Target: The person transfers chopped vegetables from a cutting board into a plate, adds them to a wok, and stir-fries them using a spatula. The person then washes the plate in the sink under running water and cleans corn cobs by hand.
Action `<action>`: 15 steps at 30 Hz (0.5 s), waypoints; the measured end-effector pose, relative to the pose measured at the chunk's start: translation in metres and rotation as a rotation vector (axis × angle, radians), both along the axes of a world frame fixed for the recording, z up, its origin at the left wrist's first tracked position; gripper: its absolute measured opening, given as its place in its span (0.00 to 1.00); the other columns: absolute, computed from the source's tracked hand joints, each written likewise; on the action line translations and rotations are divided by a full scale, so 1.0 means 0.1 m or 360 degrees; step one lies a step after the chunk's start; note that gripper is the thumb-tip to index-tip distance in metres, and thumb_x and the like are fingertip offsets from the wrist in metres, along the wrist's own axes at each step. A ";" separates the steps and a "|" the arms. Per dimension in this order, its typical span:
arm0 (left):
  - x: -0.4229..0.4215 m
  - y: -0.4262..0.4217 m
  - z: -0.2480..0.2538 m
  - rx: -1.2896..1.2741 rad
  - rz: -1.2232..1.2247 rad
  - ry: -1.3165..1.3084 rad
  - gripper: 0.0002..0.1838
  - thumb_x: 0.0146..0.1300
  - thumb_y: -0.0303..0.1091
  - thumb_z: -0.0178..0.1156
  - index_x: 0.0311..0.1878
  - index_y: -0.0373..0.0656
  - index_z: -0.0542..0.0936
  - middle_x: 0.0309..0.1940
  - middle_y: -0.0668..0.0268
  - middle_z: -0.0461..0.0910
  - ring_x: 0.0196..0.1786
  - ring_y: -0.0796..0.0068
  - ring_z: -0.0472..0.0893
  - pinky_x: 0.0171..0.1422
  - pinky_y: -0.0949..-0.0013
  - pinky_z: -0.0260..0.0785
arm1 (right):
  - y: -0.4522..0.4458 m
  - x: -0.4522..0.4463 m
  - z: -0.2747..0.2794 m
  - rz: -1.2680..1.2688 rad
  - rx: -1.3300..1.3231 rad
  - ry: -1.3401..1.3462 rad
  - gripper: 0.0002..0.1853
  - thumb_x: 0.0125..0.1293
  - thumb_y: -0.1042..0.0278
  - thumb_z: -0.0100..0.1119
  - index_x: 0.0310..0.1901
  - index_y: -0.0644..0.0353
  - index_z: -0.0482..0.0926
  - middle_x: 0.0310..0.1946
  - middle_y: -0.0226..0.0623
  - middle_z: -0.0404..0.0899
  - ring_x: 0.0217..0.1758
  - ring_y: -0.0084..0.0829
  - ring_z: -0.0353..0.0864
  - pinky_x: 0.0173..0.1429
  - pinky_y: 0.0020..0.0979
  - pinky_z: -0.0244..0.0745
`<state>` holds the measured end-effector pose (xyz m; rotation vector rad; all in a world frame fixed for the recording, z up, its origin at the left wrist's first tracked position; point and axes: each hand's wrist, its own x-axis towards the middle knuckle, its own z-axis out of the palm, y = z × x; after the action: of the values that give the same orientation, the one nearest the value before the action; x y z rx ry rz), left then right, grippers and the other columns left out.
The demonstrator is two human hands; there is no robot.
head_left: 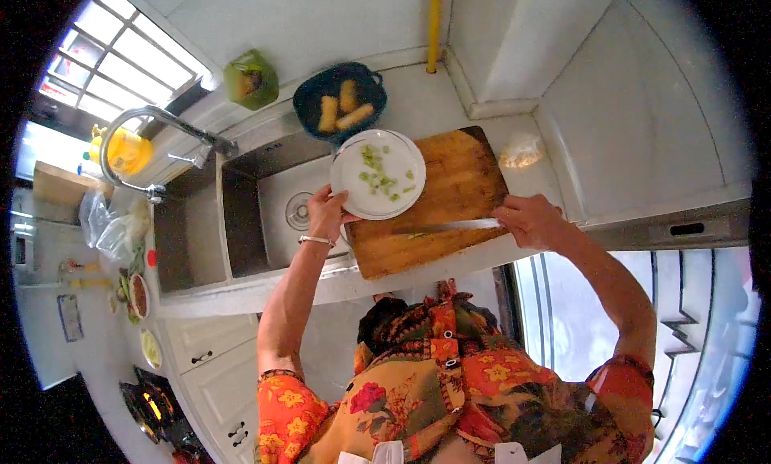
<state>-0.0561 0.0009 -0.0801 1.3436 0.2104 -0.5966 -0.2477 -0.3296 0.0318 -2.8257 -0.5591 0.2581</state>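
Note:
My left hand [327, 215] grips the near left rim of a white plate [353, 171], holding it over the left part of a wooden cutting board [462, 175]. Chopped green pieces [381, 175] lie scattered on the plate. At the board's right edge, my right hand [532, 221] is closed round the handle of a knife [462, 225]. The blade points left, low over the board, and a few green bits [416, 234] show near its tip.
A double sink [277, 195] with a curved faucet [132, 115] lies left of the board. Behind the plate, a dark blue basket [309, 91] holds several yellowish pieces. A green bag [250, 80] sits by the wall. Small bowls [140, 295] stand at the far left.

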 end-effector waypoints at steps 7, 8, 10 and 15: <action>0.03 0.00 0.02 0.0413 -0.0125 -0.0089 0.20 0.59 0.27 0.54 0.54 0.27 0.69 0.35 0.54 0.78 0.33 0.62 0.82 0.26 0.63 0.81 | -0.24 -0.38 0.14 -0.0223 0.0028 -0.0292 0.05 0.54 0.74 0.57 0.34 0.57 0.76 0.24 0.35 0.71 0.24 0.40 0.75 0.24 0.38 0.71; 0.04 0.01 0.01 0.0519 -0.0174 -0.0099 0.21 0.59 0.28 0.55 0.54 0.27 0.69 0.34 0.55 0.77 0.33 0.62 0.82 0.24 0.65 0.81 | -0.29 -0.38 0.15 -0.0234 0.0026 -0.0291 0.05 0.54 0.74 0.57 0.34 0.57 0.76 0.24 0.35 0.71 0.24 0.40 0.75 0.24 0.38 0.71; 0.01 0.01 0.07 0.0503 -0.0160 -0.0127 0.20 0.59 0.28 0.55 0.53 0.27 0.70 0.33 0.55 0.77 0.32 0.64 0.82 0.23 0.66 0.80 | -0.36 -0.32 0.23 -0.0127 -0.0236 -0.0087 0.04 0.56 0.71 0.56 0.34 0.56 0.76 0.25 0.34 0.72 0.25 0.40 0.76 0.26 0.40 0.72; -0.39 0.10 0.23 0.0704 0.0188 -0.0503 0.18 0.60 0.30 0.55 0.52 0.30 0.73 0.29 0.57 0.77 0.31 0.71 0.80 0.25 0.71 0.75 | -0.40 -0.29 0.07 -0.0171 -0.0160 -0.0009 0.05 0.57 0.68 0.55 0.35 0.57 0.75 0.27 0.37 0.73 0.29 0.45 0.76 0.32 0.40 0.71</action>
<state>-0.0952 0.0107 -0.0567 1.8175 0.1672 -0.2355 -0.2772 -0.3691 0.0385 -2.9427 -0.4041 0.2643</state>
